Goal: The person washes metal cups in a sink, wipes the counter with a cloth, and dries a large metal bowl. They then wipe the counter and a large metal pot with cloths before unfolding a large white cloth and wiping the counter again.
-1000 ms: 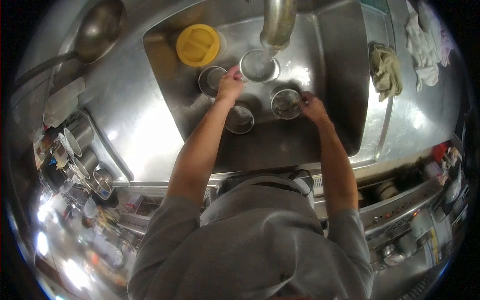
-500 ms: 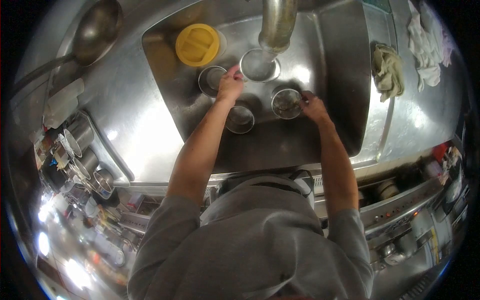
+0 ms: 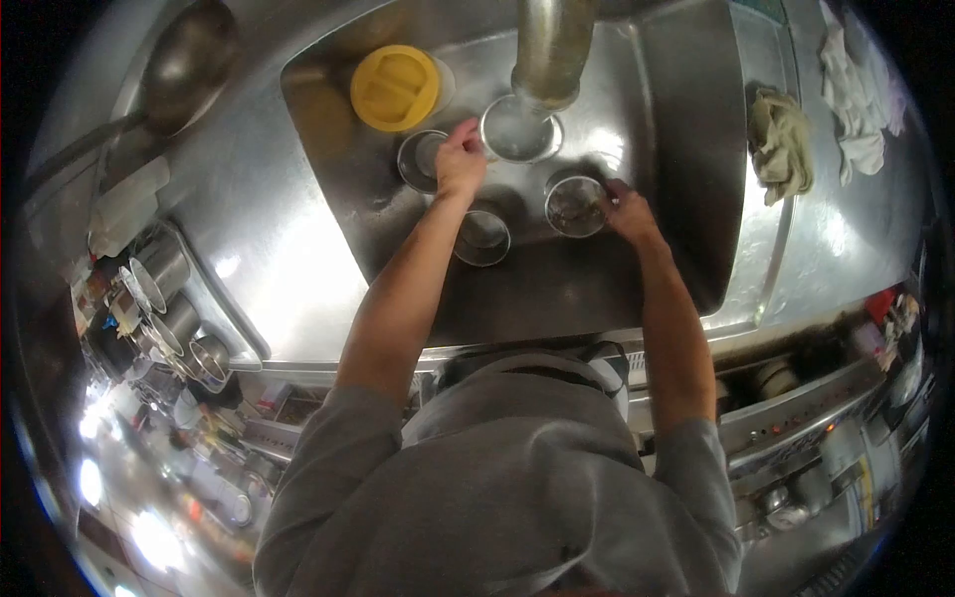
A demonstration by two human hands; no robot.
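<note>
My left hand is closed at the left rim of a round, open-topped container, which sits under the wide tap and looks full of cloudy water. My right hand is closed at the right edge of a second round container, with something dark at its fingers, perhaps a handle. Brownish residue shows inside that one. Two similar containers, one left of my left hand and one below it, stand in the sink untouched.
The metal sink surrounds the containers. A yellow round lid or tub stands at its back left. A green cloth and white cloths lie on the right counter. A large ladle and metal pots are at left.
The hands keep nearly the same places. The view has shifted slightly, and the left fingers have risen a little along the container's rim.
</note>
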